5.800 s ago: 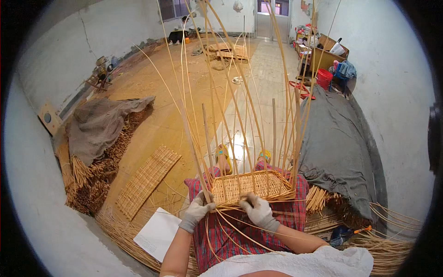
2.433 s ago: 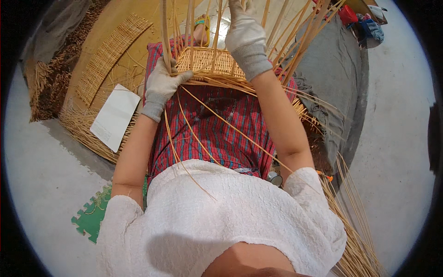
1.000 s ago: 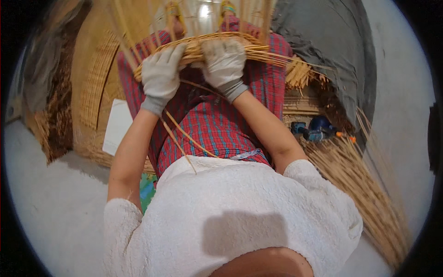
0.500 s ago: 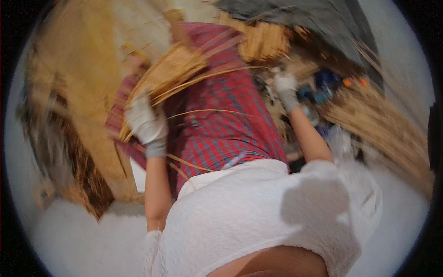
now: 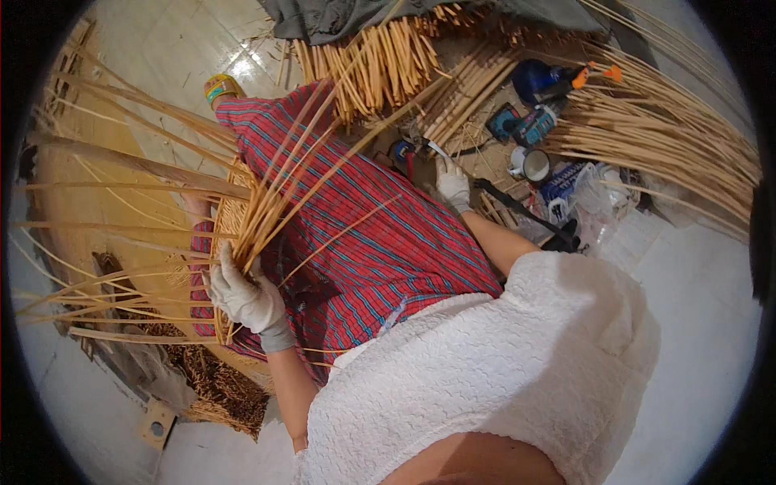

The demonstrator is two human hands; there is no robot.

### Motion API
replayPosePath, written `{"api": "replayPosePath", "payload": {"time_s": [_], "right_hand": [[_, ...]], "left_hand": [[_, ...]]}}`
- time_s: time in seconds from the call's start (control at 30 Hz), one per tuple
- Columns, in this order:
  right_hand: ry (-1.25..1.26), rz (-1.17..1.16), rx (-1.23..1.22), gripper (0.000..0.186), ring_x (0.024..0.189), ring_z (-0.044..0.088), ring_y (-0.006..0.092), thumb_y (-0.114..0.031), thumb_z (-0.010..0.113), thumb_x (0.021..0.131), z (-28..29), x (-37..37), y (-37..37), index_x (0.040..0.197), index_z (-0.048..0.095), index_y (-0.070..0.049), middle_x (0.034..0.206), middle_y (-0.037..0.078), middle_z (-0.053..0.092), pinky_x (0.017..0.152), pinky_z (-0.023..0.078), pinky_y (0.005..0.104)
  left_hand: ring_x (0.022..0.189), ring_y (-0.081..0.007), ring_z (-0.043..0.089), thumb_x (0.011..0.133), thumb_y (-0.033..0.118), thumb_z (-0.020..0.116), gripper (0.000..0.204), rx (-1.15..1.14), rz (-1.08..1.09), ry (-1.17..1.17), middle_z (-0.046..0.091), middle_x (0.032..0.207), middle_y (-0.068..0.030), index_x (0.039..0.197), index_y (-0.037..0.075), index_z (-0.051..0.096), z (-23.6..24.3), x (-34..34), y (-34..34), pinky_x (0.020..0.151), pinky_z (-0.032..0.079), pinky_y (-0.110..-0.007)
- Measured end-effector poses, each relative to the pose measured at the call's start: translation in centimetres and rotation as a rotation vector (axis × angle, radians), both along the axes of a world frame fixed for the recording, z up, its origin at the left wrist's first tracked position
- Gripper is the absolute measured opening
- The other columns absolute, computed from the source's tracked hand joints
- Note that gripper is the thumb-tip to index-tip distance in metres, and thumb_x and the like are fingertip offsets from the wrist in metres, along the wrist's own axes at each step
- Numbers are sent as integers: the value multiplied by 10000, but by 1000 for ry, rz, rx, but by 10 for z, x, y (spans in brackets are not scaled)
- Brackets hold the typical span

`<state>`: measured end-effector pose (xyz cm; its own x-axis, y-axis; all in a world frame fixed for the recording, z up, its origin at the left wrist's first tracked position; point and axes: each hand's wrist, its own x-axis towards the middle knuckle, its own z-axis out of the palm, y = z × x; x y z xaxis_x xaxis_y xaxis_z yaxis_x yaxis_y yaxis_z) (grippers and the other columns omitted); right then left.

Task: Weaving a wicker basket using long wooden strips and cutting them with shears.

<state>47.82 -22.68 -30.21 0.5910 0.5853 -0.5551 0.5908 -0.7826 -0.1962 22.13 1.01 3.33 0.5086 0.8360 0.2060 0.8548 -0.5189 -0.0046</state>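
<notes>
Woven basket point(image 5: 229, 200): left of centre, against red striped cloth point(image 5: 380, 218), stakes point(image 5: 129, 187) fanning leftward.
Left hand point(image 5: 246, 297): clamped on basket rim.
Right hand point(image 5: 454, 186): right of centre, near teal power tool point(image 5: 535, 125); grip impossible to tell.

Gloved hands: 2, left hand point(image 5: 246, 299) left of centre, right hand point(image 5: 454, 187) right of centre. Baskets: 1, a woven basket point(image 5: 229, 206), left of centre; its canes point(image 5: 162, 170) overlap too much for a firm count. Rod bundles: 3, a pale-ended bundle point(image 5: 368, 73) top centre, a short bundle point(image 5: 469, 93) beside it, a long bundle point(image 5: 663, 137) upper right. Grey cloths: 1, grey cloth point(image 5: 347, 18), top edge. Sandals: 1 visible, yellow sandal point(image 5: 222, 86), upper left. Spray bottles: 1, blue spray bottle point(image 5: 533, 81), upper right. Striped cloths: 1, red cloth point(image 5: 372, 226), centre
</notes>
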Motion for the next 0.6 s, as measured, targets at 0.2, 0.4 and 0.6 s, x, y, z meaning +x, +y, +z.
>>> {"api": "replayPosePath", "payload": {"time_s": [0.2,0.4,0.6], "right_hand": [[57,-397,-255,1199,1425,205,395,-678,718,681,47,-1,91,1529,102,-95,1565,199,177,1099,262,563],[123,-254,-211,902,1273,431,383,-526,680,768,38,-5,94,1474,269,-143,1392,187,430,1010,370,555],[260,285,-154,648,1003,623,409,-486,520,847,-69,65,-36,1361,437,-101,975,250,671,930,465,458]], "left_hand": [[1247,-339,455,747,70,660,620,62,11,85,522,1283,-126,1347,137,519,-11,-10,5,1088,299,-524],[1014,-299,566,659,9,615,578,167,-19,55,587,1023,-100,1224,131,615,-5,-25,15,901,412,-461],[1064,-299,551,662,83,712,555,51,15,-118,596,1044,-90,1201,197,638,-11,-1,19,937,407,-439]]}}
